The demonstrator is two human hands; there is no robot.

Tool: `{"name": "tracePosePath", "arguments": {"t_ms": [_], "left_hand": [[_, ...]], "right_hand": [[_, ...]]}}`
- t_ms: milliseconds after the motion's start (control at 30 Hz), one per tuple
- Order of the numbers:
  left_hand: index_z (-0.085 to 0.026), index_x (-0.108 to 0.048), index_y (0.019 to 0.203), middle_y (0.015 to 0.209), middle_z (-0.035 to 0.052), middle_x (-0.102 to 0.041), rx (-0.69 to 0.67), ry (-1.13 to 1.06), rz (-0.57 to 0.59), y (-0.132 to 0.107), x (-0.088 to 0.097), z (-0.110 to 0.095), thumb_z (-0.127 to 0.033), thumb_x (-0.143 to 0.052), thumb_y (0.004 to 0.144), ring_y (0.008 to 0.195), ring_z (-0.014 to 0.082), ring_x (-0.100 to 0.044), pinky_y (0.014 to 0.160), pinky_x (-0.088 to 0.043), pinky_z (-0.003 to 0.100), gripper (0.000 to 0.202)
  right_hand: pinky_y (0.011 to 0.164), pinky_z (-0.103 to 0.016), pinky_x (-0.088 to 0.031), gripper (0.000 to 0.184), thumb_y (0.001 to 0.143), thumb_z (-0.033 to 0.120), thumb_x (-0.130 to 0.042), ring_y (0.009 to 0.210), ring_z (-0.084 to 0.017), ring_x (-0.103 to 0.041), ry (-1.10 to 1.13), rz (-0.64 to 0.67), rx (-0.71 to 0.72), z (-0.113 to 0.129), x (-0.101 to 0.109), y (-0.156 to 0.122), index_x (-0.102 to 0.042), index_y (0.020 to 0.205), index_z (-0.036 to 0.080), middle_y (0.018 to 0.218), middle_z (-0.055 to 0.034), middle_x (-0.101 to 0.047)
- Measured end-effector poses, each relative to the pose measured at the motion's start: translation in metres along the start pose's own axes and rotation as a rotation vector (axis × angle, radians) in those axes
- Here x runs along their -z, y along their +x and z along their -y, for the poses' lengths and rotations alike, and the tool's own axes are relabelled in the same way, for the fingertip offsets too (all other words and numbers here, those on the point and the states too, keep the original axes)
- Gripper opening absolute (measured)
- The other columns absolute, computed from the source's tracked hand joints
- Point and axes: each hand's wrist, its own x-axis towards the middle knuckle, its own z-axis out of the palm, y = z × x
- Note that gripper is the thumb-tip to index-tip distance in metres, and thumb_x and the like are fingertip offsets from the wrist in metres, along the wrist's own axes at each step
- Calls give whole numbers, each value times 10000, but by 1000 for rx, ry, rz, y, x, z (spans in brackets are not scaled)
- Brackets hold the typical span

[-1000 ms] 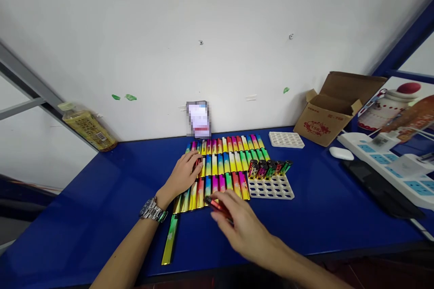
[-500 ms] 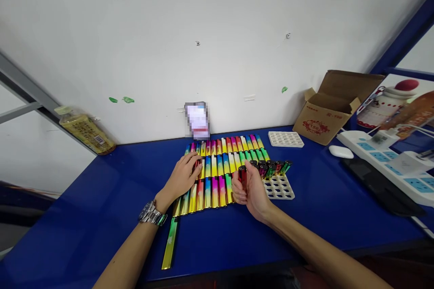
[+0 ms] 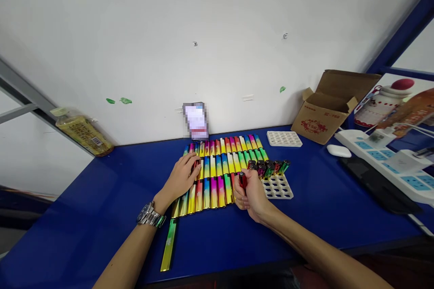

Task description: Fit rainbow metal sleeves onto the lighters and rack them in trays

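Beside the left edge of the white rack [image 3: 280, 197], the right hand [image 3: 250, 193] has arrived, fingers curled round a red lighter [image 3: 242, 179], which is thus brought upright alongside, while the left hand [image 3: 183, 174] covers the left end of the middle row of lighters [image 3: 224, 164], fingers together, grip beneath unclear

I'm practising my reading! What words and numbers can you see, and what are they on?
"158", probably: on the cardboard box; its other print is too small.
Bottle label: too small.
Phone screen: blurred out.
Blue power-strip stickers: too small.
Picture panel: too blurred.
Lighters: pale marks, nothing readable.
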Motion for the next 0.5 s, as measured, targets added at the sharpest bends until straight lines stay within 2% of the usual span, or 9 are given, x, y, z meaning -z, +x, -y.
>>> {"name": "tracePosePath", "arguments": {"t_ms": [500], "left_hand": [[-209,-532,1170,1294,97,-535,-13,-22,-9,0,2,-1,-397,-304,963,1244,257,-448,1039,-378,473,360]], "right_hand": [[304,-185,-99,532,844,408,-260,278,-44,-119,4,-4,17,-2,3,2,-356,362,203,308,68,-221]]}}
